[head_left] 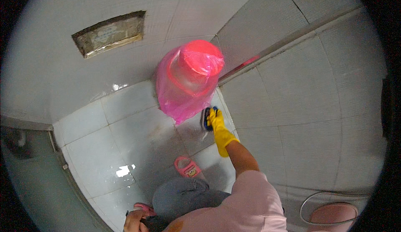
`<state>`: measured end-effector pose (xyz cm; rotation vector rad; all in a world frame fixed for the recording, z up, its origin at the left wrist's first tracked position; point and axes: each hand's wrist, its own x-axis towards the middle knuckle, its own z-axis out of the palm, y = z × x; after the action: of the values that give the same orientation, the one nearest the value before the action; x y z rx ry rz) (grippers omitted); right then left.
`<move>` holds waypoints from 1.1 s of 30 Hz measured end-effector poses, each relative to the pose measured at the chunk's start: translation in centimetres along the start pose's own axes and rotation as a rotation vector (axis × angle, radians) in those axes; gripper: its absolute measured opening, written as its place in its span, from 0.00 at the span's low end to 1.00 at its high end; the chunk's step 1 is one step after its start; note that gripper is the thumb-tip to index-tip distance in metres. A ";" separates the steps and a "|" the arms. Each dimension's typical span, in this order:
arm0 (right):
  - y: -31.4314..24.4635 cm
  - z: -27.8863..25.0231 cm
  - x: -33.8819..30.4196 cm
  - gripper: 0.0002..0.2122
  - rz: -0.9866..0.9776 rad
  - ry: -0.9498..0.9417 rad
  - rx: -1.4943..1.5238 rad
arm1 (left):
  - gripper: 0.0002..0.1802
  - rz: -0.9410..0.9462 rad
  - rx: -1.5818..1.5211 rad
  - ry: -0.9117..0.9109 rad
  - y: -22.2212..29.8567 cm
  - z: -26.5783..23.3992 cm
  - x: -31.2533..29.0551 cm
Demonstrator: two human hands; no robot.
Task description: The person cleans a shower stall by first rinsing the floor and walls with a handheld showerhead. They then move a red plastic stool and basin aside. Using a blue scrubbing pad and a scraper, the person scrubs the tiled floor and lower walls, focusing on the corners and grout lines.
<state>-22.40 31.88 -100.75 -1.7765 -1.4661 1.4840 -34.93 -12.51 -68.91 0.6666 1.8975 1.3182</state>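
Note:
My right hand (pixel 218 125), in a long yellow rubber glove, is closed around a dark blue scrub brush (pixel 206 119). The brush is down against the wet floor tiles, close to the right-hand wall. Just beyond it stands a tall rounded object under a translucent pink plastic bag (pixel 184 83); the bag hides what it is. At the lower left, my bare left hand (pixel 134 221) is beside my leg with its fingers curled. A small dark bit shows at its edge, and I cannot make out what it holds, if anything.
Light tiled floor (pixel 90 146) meets a pale wall with a recessed opening (pixel 110 33). A pink slipper (pixel 188 167) is on my foot. Left is a frosted door panel (pixel 37 177). A thin hose (pixel 307 207) loops over a pink rounded thing (pixel 334 213) at lower right.

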 end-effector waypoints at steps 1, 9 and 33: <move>-1.1 -0.3 1.6 0.12 -0.015 0.066 0.037 | 0.14 -0.012 0.003 0.006 -0.8 0.1 -0.2; 3.6 5.2 -3.2 0.25 -0.475 -0.264 -0.390 | 0.13 -0.143 0.212 0.040 -1.4 0.2 1.8; -0.6 -2.7 10.1 0.22 -0.304 0.213 -0.454 | 0.09 -0.276 0.538 0.216 -1.3 2.1 4.5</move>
<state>-21.41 41.75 -104.02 -1.7769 -1.9601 0.8304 -36.05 -8.40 -71.82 0.5041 2.4510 0.7268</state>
